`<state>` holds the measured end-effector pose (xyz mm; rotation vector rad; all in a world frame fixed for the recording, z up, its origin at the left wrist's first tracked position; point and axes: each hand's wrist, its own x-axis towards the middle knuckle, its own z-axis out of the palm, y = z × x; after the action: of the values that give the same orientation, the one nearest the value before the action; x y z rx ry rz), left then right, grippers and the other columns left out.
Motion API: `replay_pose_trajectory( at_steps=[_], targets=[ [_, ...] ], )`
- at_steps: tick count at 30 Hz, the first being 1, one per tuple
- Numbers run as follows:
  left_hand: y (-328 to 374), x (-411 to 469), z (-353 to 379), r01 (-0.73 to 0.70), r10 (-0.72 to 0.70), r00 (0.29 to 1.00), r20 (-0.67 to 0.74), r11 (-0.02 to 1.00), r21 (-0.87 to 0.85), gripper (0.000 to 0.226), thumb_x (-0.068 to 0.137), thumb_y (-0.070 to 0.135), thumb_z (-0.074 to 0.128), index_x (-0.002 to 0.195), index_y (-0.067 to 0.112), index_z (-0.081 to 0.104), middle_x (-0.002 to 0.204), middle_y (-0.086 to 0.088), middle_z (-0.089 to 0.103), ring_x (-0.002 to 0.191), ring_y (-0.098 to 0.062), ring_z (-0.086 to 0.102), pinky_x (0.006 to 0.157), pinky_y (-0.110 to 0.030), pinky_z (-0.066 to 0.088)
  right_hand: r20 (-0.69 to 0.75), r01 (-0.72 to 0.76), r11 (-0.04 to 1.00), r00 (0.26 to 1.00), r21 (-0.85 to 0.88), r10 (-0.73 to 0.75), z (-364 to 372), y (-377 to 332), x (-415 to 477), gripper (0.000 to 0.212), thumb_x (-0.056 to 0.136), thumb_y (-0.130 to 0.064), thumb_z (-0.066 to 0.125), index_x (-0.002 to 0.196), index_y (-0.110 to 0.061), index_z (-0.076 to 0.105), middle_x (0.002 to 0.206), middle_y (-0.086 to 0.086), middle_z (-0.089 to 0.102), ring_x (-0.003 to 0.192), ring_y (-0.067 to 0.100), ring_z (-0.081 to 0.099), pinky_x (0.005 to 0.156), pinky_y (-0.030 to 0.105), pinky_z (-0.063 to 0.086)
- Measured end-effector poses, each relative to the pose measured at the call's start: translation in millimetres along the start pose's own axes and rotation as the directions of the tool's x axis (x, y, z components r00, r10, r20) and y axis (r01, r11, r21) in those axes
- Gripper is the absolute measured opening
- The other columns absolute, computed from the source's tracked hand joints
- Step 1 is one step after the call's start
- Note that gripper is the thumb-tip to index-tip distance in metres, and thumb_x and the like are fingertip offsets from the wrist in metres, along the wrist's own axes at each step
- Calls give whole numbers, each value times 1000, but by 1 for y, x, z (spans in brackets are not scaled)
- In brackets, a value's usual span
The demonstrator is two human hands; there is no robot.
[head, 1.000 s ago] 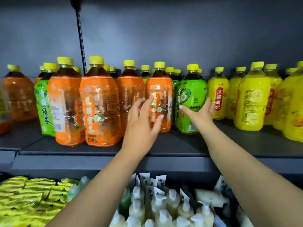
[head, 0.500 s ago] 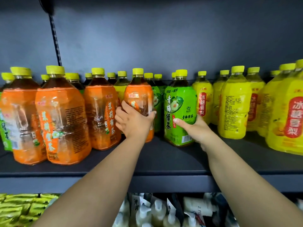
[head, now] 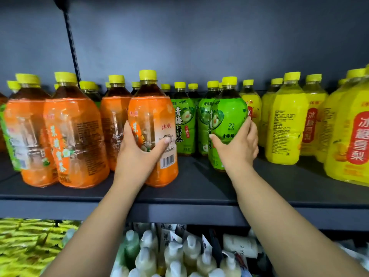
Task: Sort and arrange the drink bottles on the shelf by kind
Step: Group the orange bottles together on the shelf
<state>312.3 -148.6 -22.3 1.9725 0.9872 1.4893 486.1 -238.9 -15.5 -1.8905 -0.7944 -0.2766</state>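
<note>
The orange-label tea bottle [head: 152, 124] now stands forward of its row near the front of the shelf [head: 199, 188], gripped by the left hand [head: 137, 154], while the right hand [head: 237, 144] clasps the green-label tea bottle [head: 229, 114] just left of the yellow bottles [head: 285, 126].

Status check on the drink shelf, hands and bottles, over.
Left hand grips an orange-label bottle, front of shelf. Right hand grips a green-label bottle beside it. Stray green bottle among the orange ones, far left.
</note>
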Motion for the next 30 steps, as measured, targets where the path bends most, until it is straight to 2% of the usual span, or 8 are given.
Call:
replay_pose_trajectory(
  at_steps=[3,5,9,13,17,22,26,30],
  targets=[
    [-2,-13,-26,9,-9,997,-72,1000,-3,110,46,75,58,140,32,21,135,-2,46,123,-24,46,103,-48,39,-120,302,951,944,-61,-307,0,-16,-18,90,83,-47,59,148,-16,5,155,6,7,143,23,6,114,39,5],
    [-4,-16,-35,16,-14,992,-128,1000,12,108,51,70,63,141,30,19,137,-5,42,125,-25,42,105,-48,36,-31,377,926,926,36,-376,5,-29,-25,81,86,-47,55,148,-18,11,155,5,11,142,21,9,114,39,7],
    [-7,-23,-38,58,-43,968,-246,997,55,100,70,54,67,146,28,7,148,-8,24,136,-25,24,110,-42,21,491,-98,818,837,567,-240,30,-63,-45,57,90,-47,47,139,-20,38,143,0,39,132,16,36,105,29,31],
    [-7,-28,-34,47,-27,961,-274,997,64,102,72,63,59,147,25,2,152,-8,19,139,-22,16,111,-37,15,774,-446,719,600,533,-201,62,-85,-47,61,90,-58,34,136,-19,44,138,4,49,126,24,45,106,42,35],
    [-5,-31,-31,57,-29,951,-309,995,84,102,69,64,55,147,23,5,152,-7,20,139,-21,16,112,-35,13,627,-266,825,768,498,-130,73,-95,-14,58,92,-53,37,135,-14,43,140,6,46,127,25,44,104,39,34],
    [-11,-28,-24,105,-16,904,-428,978,183,111,56,79,36,147,22,8,146,-14,30,135,-31,19,112,-45,11,404,23,881,883,473,-240,70,-106,37,57,91,-45,48,136,-11,41,140,7,45,128,25,42,100,33,34],
    [-14,-27,-21,98,9,891,-453,973,211,109,57,78,35,147,23,7,146,-12,30,136,-29,17,112,-45,11,316,265,905,873,333,-372,82,-125,64,63,87,-46,54,135,-8,41,140,10,46,129,26,42,100,32,35],
    [-19,-27,-21,72,34,896,-442,972,222,108,59,78,35,147,22,7,145,-11,31,134,-29,20,111,-45,12,367,180,892,864,414,-345,97,-148,77,69,86,-44,59,133,1,39,132,13,49,121,24,46,92,29,36]
  ],
)
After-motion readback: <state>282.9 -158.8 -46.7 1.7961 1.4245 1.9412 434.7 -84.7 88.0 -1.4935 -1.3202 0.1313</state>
